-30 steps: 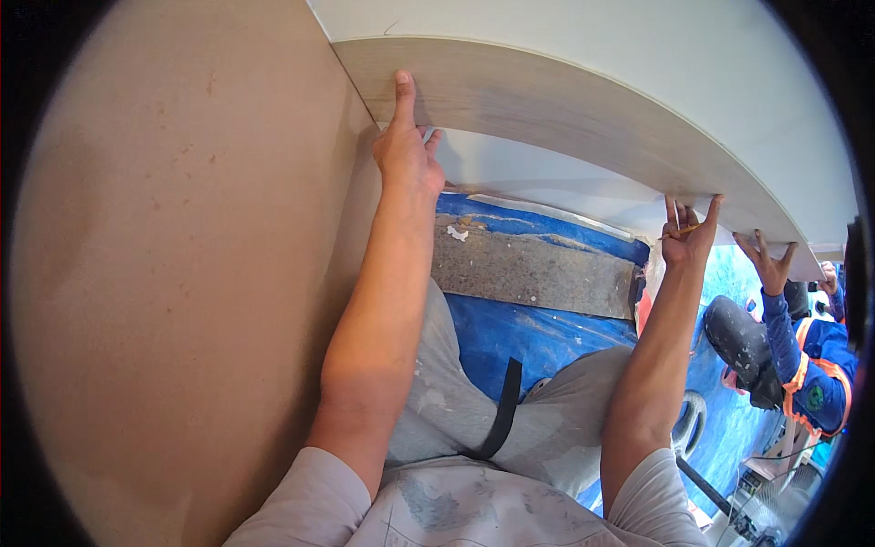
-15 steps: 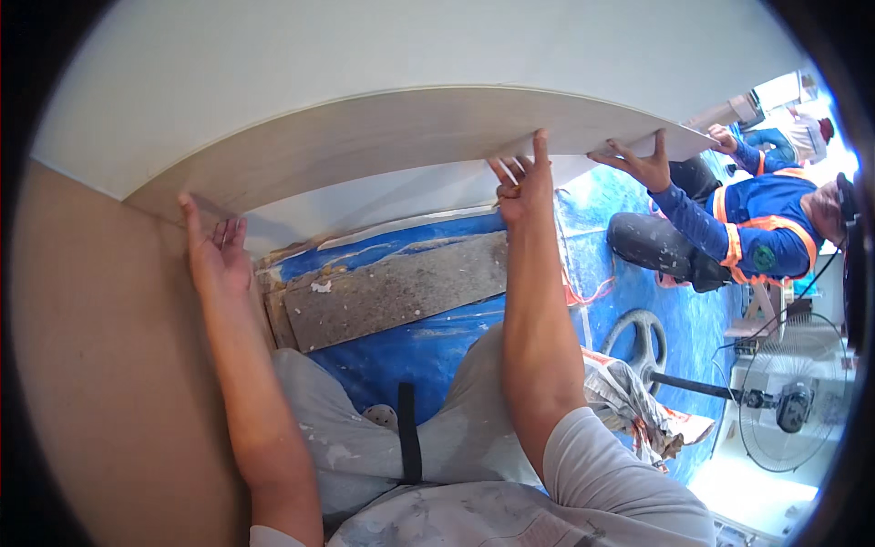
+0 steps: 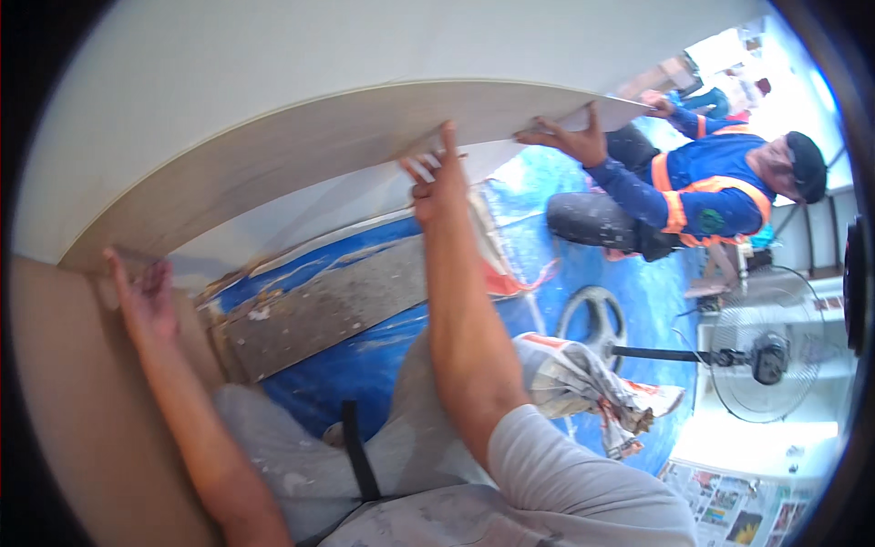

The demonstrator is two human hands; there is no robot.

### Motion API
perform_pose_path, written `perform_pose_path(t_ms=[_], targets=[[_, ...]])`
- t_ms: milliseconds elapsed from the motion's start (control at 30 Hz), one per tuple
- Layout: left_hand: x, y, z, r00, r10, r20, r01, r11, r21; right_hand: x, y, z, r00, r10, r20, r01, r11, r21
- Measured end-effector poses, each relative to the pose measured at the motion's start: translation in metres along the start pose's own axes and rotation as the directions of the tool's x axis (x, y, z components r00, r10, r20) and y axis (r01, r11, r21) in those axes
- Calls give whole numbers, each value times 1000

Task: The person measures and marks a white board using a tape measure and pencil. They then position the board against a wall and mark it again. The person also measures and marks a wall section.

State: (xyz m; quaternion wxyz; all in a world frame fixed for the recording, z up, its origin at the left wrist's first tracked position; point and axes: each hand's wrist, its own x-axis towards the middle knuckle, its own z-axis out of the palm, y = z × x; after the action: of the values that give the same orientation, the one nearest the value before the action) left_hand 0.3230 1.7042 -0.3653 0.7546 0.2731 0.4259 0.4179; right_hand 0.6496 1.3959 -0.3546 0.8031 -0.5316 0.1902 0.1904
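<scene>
A long, thin greyish-beige panel stretches across the upper part of the view, its upper edge along a broad white surface. My left hand supports its left end from below, palm up, thumb on the panel and fingers slightly apart. Under the lower edge, nearer the right end, my right hand bears it with the thumb pointing up along the face and the fingers partly bent. A co-worker's hand props the right end, and their other hand is at its far corner.
Blue sheeting covers the floor, with a dusty grey board on it. A crumpled sack lies right of my arm, beside a standing fan. A brown surface rises at my left; the kneeling co-worker is at right.
The view has swung, so the panel, both my hands and the co-worker appear further left. My hands keep the same places on the panel. The co-worker's head has tilted more into view.
</scene>
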Motion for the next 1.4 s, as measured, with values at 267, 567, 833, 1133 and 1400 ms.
perform_pose_path(t_ms=[267,567,833,1133,1400], targets=[[-1,-2,2,999,10,-52,-10,1000,-9,-7,-2,4,1000,3,26,-4,999,53],[0,-3,-1,999,27,-21,-26,999,37,-6,-1,4,1000,-2,30,0,999,54],[11,-8,-7,999,34,-28,-34,999,5,-7,0,3,998,-28,62,28,1000,-1],[-1,-5,8,998,30,-55,-28,999,41,-8,-2,6,1000,-18,-11,18,1000,17],[-48,-4,50,984,132,-122,-134,991,-5,-3,-3,6,1000,-2,-14,1,999,-46]])
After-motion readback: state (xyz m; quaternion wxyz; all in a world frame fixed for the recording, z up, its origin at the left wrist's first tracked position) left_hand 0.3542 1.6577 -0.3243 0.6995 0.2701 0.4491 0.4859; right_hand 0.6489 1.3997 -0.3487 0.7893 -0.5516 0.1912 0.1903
